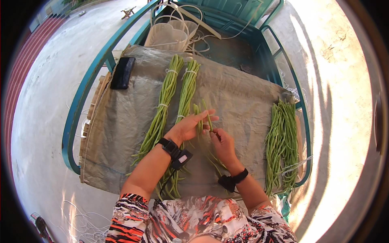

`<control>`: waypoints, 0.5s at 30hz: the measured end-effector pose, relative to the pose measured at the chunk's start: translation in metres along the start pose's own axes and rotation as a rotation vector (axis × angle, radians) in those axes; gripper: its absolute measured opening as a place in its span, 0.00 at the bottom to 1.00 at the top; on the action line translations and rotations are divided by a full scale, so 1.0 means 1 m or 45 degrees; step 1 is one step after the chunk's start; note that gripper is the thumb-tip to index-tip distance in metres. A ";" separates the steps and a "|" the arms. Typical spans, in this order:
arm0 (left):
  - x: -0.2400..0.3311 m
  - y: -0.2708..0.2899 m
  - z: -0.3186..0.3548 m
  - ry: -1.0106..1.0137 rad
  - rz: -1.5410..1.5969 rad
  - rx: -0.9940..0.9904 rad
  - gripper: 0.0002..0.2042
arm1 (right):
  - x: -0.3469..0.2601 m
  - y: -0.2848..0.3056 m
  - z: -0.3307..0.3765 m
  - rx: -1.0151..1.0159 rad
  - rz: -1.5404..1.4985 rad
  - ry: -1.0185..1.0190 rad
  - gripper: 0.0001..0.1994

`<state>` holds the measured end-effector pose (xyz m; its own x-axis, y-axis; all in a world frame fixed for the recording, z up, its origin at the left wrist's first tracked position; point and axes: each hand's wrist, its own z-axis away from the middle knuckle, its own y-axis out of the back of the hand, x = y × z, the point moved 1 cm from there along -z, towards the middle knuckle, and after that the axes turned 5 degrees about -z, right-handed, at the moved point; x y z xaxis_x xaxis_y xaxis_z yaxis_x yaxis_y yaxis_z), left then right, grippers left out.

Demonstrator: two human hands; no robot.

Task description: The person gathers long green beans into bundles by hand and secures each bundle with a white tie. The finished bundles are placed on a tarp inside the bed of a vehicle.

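Hands sorted long beans on a grey sack.
The right hand [223, 145] pinched a few beans [204, 117]; the left hand [187, 127] lay open against them. Two tied bundles [172, 101] sat left, a loose pile [281, 141] right, a black case [122, 73] farther off.

Left hand [187, 127] spread flat, fingers extended; right hand [222, 143] pinched shut (both wrists strapped).
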<state>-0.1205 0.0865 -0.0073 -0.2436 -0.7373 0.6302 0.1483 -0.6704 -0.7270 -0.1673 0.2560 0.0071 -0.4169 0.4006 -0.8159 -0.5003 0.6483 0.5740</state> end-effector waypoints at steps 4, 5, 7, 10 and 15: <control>-0.002 0.004 -0.002 0.005 -0.073 0.000 0.20 | -0.001 -0.002 0.005 0.001 0.007 0.055 0.08; -0.002 0.005 -0.002 -0.001 -0.110 0.014 0.20 | -0.002 -0.002 0.006 -0.013 0.030 0.089 0.08; -0.007 0.011 -0.006 -0.009 -0.058 0.013 0.18 | -0.009 -0.003 0.011 -0.026 0.053 0.075 0.08; -0.009 0.008 -0.011 0.001 0.075 -0.025 0.15 | -0.012 -0.002 0.014 -0.032 0.055 0.058 0.09; -0.004 0.002 -0.006 0.010 0.188 0.064 0.12 | -0.004 0.017 0.008 -0.128 0.188 0.077 0.10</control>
<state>-0.1253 0.0886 -0.0135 -0.2233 -0.8278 0.5148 0.2309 -0.5580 -0.7971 -0.1675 0.2706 0.0193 -0.5350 0.4448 -0.7182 -0.5023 0.5160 0.6938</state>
